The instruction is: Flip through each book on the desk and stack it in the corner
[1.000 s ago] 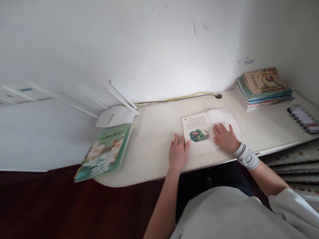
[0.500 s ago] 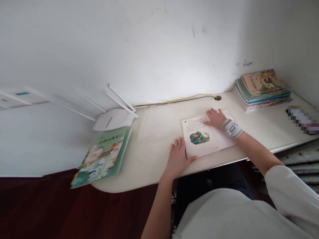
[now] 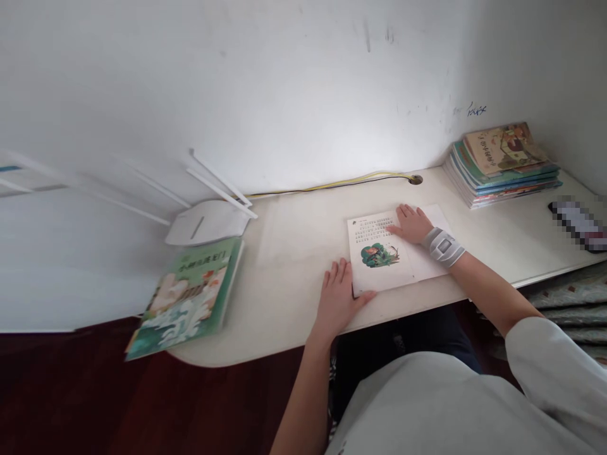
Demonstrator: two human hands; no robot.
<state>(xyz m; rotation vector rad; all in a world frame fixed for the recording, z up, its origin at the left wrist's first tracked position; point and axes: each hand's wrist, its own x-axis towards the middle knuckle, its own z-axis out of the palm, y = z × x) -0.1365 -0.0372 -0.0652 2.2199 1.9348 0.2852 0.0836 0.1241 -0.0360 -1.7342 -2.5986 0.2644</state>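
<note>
Right hand (image 3: 414, 226): palm down, thumb apart from the fingers, gripping nothing, laid on the open booklet (image 3: 403, 268) at its 12 to 1 o'clock, by the fold; grey wristband (image 3: 444, 247) behind it. Left hand (image 3: 336, 297): thumb spread wide, at the booklet's 8 o'clock, fingers by the left edge, thumb along the lower corner; pressure on the paper cannot be told. Booklet: flat on the white surface (image 3: 294, 253), illustrated page left, mostly blank page right. Step in hand, as judged: smoothing or steadying the spread; turning any leaf would call for lifting the right hand first while the left steadies. Outward from booklet: book stack (image 3: 502, 167), 2 o'clock; phone (image 3: 576, 224), 3 o'clock; router (image 3: 213, 222), 9 o'clock; green-covered book (image 3: 190, 294), between 8 and 9, overhanging the edge.
</note>
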